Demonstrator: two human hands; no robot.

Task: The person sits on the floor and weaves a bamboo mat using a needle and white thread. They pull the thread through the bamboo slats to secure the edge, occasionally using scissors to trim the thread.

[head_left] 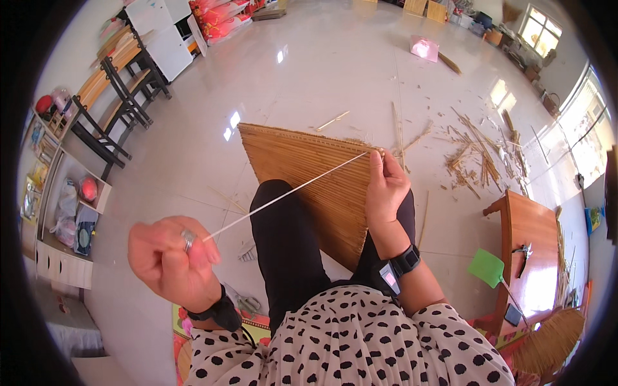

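A woven straw mat point(302, 167) lies across my lap and out onto the floor. My left hand point(170, 257) is raised at the left, fingers closed on one end of a thin pale strand point(283, 193). The strand runs taut up and right to the mat's far right corner. There my right hand point(385, 186) pinches the mat's edge where the strand meets it. Both wrists wear dark bands.
Loose straw stalks point(476, 157) lie scattered on the shiny tiled floor at the right. A low wooden table point(531, 238) stands at the right with a green fly swatter point(487, 269) leaning by it. A straw broom point(547, 341) is at lower right. Dark-framed chairs point(119, 96) stand at upper left.
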